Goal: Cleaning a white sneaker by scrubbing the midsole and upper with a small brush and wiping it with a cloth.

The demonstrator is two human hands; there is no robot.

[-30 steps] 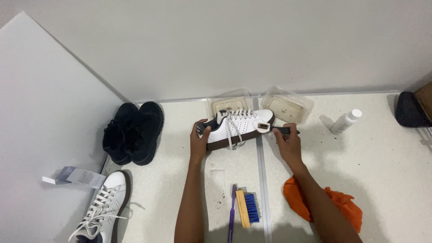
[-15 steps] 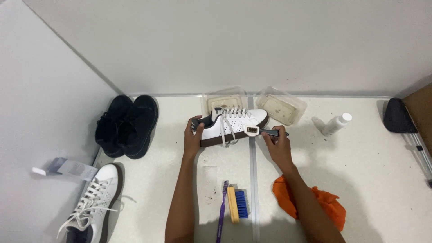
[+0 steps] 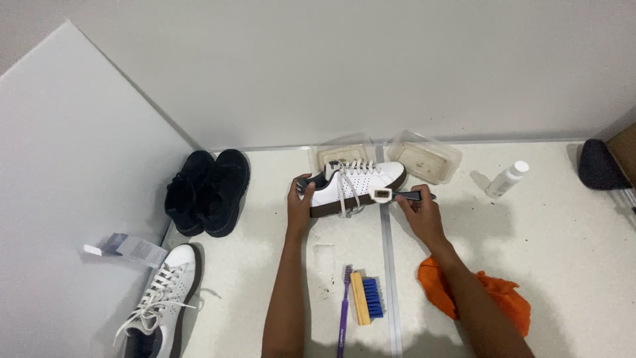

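— Firstly, packages and containers on the floor?
— Two clear plastic tubs (image 3: 424,156) at the back wall, side by side, insides soiled brown. White squeeze bottle (image 3: 507,179), lying tilted, to the right. Small grey-white carton (image 3: 126,246) at far left, beside a white laced sneaker (image 3: 162,298); its label is too small to make out.

— Hands?
— Left hand (image 3: 299,205): fingers clamped on the heel of the white shoe (image 3: 358,185), which is held on its side just in front of the tubs, brown sole toward the person. Right hand (image 3: 417,212): fingers closed round the dark handle of a small brush (image 3: 391,195), its pale head against the shoe's side, probably touching.

— Remaining items?
— Black boots (image 3: 209,192), left. Purple toothbrush (image 3: 344,308) and blue-bristled wooden brush (image 3: 366,298) between the forearms. Orange cloth (image 3: 503,301) under the right forearm.
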